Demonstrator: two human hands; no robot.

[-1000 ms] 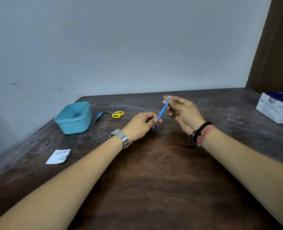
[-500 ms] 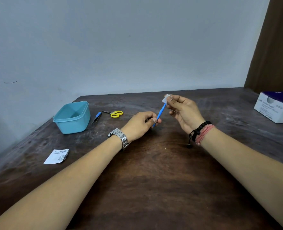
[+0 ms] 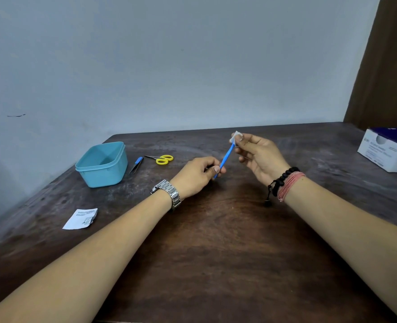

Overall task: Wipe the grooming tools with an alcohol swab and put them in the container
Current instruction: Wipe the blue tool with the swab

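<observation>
Now | left hand (image 3: pixel 197 177) pinches blue tool (image 3: pixel 225 159) low | right hand (image 3: pixel 256 153) pinches swab (image 3: pixel 236 135) atop.

Table (image 3: pixel 216 252) dark worn wood, matt; container (image 3: pixel 104 169) smooth plastic; watch (image 3: pixel 169 192) shiny metal.

No legible text on box (image 3: pixel 388 151) or wrapper (image 3: pixel 81 219)

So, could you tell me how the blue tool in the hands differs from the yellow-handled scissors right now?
The blue tool is held off the table, tilted; the scissors lie flat on it. The left hand pinches the blue tool's lower end while the right hand holds a swab at its top; nothing touches the scissors. Neither is in the container.
</observation>
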